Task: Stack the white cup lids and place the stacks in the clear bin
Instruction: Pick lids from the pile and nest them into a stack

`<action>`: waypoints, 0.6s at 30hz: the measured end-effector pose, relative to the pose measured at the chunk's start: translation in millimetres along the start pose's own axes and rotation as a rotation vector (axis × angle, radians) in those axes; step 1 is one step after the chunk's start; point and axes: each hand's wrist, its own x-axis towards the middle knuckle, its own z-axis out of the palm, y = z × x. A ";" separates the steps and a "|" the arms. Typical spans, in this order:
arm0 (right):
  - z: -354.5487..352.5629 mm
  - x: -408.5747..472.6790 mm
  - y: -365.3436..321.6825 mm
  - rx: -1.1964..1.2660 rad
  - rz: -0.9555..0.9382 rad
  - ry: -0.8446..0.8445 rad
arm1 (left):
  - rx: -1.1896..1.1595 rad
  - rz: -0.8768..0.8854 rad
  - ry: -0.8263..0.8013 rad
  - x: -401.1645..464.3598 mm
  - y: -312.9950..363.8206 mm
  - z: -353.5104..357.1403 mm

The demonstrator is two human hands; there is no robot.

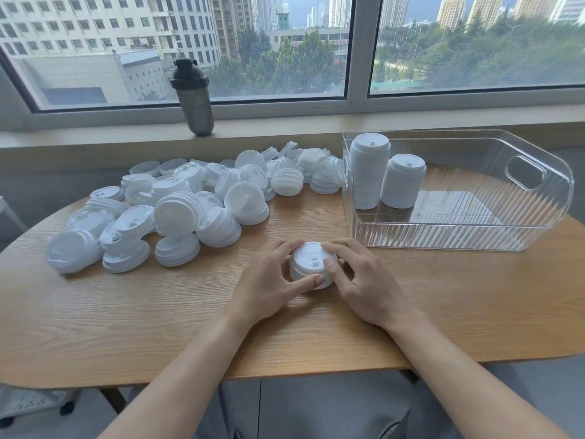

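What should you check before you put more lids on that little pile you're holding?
1. Small stack of white plastic cup lids held by both hands, left hand and right hand: ok.
2. Stack standing flat on the oval wooden table: ok.
3. Loose white lids in the heap left to pick from: ok.
4. Room in the clear ribbed plastic bin beside its two tall white lid stacks: ok.
5. Lids inside the held stack seated evenly: cannot tell, the fingers cover its sides.
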 end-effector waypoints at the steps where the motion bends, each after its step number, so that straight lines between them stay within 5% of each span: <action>1: -0.2 0.2 0.6 0.005 0.001 0.003 | -0.008 -0.005 -0.006 -0.2 0.2 -0.1; 18: -2.7 -5.8 -6.9 -0.140 0.022 -0.076 | -0.124 -0.073 -0.007 -5.6 6.5 -5.1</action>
